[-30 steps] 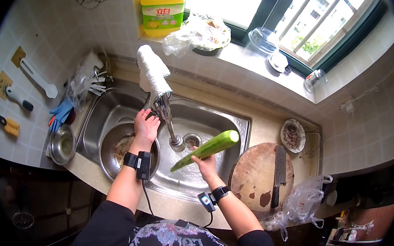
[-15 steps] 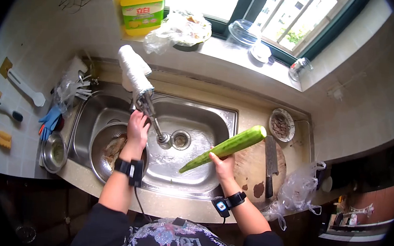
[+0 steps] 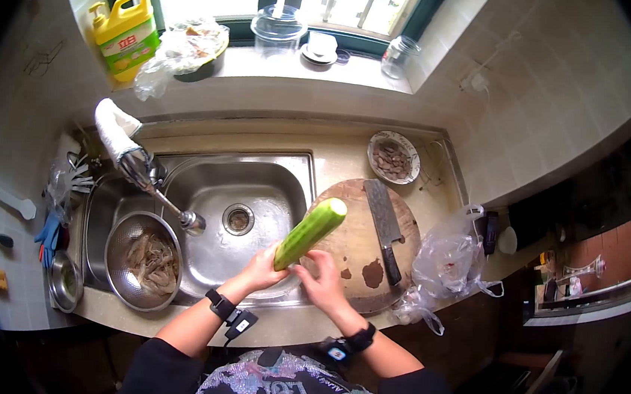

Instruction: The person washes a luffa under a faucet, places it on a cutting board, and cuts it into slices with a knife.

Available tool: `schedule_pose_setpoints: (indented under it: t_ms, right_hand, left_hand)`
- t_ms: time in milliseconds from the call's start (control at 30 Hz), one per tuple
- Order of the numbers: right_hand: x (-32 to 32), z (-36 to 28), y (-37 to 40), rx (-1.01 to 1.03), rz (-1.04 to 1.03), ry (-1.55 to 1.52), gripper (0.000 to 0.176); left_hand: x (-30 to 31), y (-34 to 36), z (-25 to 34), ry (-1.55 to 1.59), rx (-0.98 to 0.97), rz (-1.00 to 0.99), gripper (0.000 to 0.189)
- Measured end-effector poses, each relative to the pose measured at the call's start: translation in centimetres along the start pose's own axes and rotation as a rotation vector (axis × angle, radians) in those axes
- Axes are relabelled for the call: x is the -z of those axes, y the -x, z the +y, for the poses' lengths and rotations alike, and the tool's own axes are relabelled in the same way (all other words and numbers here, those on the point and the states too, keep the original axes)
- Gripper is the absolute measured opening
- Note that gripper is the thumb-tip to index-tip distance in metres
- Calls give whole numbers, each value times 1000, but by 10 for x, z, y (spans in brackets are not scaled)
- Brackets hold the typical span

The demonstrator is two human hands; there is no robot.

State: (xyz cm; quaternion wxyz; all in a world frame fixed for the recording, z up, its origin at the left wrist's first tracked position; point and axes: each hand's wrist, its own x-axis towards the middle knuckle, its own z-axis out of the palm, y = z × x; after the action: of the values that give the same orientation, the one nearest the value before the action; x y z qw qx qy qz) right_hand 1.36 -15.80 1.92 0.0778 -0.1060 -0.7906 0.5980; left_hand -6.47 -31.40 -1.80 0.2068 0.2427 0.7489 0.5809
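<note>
My left hand (image 3: 262, 273) is closed around the lower end of a long, pale green gourd (image 3: 308, 232) with darker streaks. The gourd tilts up to the right, its cut end overlapping the round wooden cutting board (image 3: 350, 275) in this view. Close beside its lower end is my right hand (image 3: 325, 284), thumb and fingers apart and holding nothing. A cleaver (image 3: 381, 212) with a dark handle lies on the board, right of the gourd. Below and left of the gourd is the steel sink (image 3: 211, 188), its basin wet.
A steel colander (image 3: 117, 255) of shrimp-like food sits over the left basin. The faucet (image 3: 155, 187), wrapped in white cloth, reaches over the sink. A bowl of sliced meat (image 3: 392, 159) stands behind the board; plastic bags (image 3: 449, 257) lie to its right.
My left hand has left the faucet and taken hold of the gourd's lower end. My right hand has let go and opened beside it. The view has swung right, and the gourd points more upward.
</note>
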Motion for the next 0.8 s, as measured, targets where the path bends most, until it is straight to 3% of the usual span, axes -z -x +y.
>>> schedule_pose_setpoints:
  t_ms: [33,100,167,200,333,433,467,600,700,800]
  right_hand:
    - [29,0,3,147,3,359,39]
    - [89,28,4,266,198,921,45]
    - [127,56,5,103,290,1139,54]
    - [139,65,4,39,228,1174,60]
    - [148,85,-10,-170,78,1035,68]
    - [161,80,-15,-142,129,821,63]
    - [165,89,-12,-1,175,677,51]
    - [177,57,17,-92,103,315,33]
    - [178,56,42,40,89,338,32]
    - [178,48,59,-73,28,295,33]
  left_hand:
    - [1,-1,4,-157,19,3,48]
    - [-5,-5,3,-320,68,1,43]
    - [-9,-14,8,-535,95,-32,42]
    - [-13,-16,8,-540,95,-37,42]
    - [-30,-24,25,-730,160,-140,46]
    - [-37,-31,32,-828,207,-185,56]
    - [-39,-33,32,-860,230,-199,63]
    - [-42,-43,41,-943,296,-245,66]
    - [-41,-48,42,-967,290,-277,68]
    - [-41,-50,38,-975,294,-287,68]
